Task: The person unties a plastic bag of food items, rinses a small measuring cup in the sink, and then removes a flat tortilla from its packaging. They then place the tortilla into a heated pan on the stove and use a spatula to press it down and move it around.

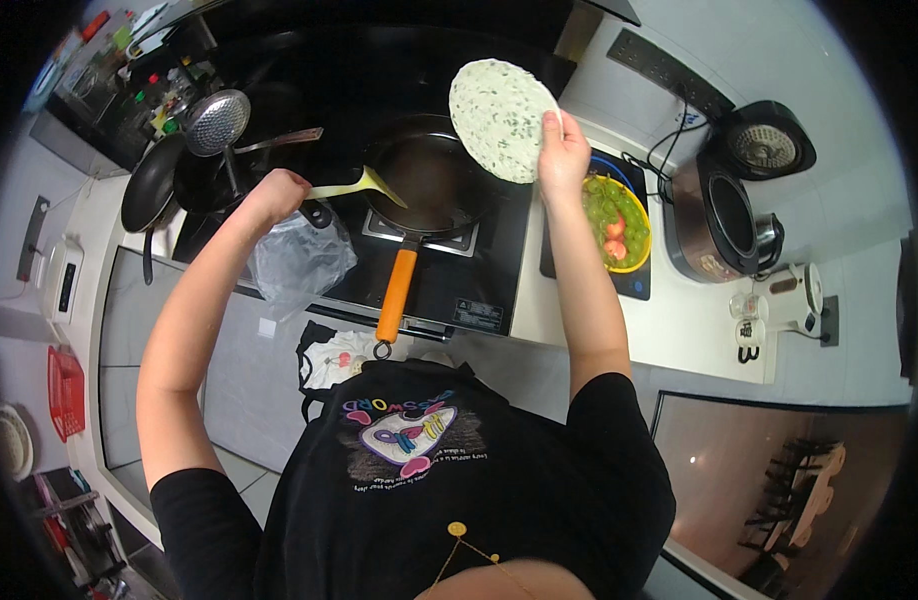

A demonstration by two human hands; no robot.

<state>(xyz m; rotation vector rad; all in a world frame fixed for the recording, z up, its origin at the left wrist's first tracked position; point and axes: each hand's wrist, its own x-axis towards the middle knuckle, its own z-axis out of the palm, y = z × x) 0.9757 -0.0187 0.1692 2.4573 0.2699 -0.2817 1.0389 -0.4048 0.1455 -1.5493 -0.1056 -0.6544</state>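
My left hand (279, 196) grips the handle of a pale green spatula (369, 184), whose blade is over the left rim of a dark frying pan (429, 176). The pan stands on the stove, and its orange handle (397, 292) points towards me. My right hand (564, 154) holds a round, flat pancake with green flecks (500, 120) by its right edge, raised above the pan's right side. Below my left hand lies a clear plastic bag (301, 259) at the stove's front edge.
Right of the stove, a yellow-rimmed bowl of grapes and reddish fruit (645, 251) stands near an open rice cooker (710, 217) and a white kettle (796, 296). A perforated skimmer (219, 122), a wok (150, 184) and bottles are at the left. A red basket (67, 394) is farther left.
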